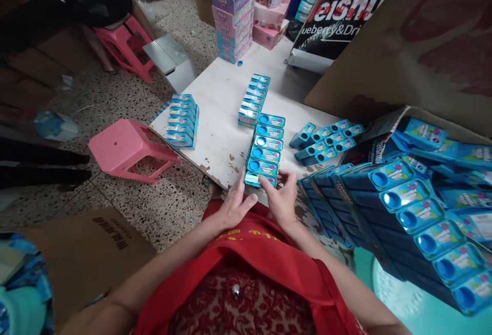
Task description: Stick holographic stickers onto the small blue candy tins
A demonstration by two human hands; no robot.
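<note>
In the head view, a row of blue candy boxes (266,144) with round dark-blue recesses stands on the white table in front of me. My right hand (282,194) grips the nearest box (268,181), its thumb on the top face and fingers at the right side. A shiny silver and yellow piece (252,178) lies on that box's left part; I cannot make out what it is. My left hand (236,204) rests its extended fingers against the box's left side, thumb apart. Beyond stands another row of boxes (254,99) with silvery strips on top.
Boxes with strips (180,122) stand at the table's left edge, a loose group (326,140) at right. A large stack (400,207) and an open carton (384,135) flank my right. Pink stool (119,145) stands left; purple boxes (232,4) rise behind. A person sits far left.
</note>
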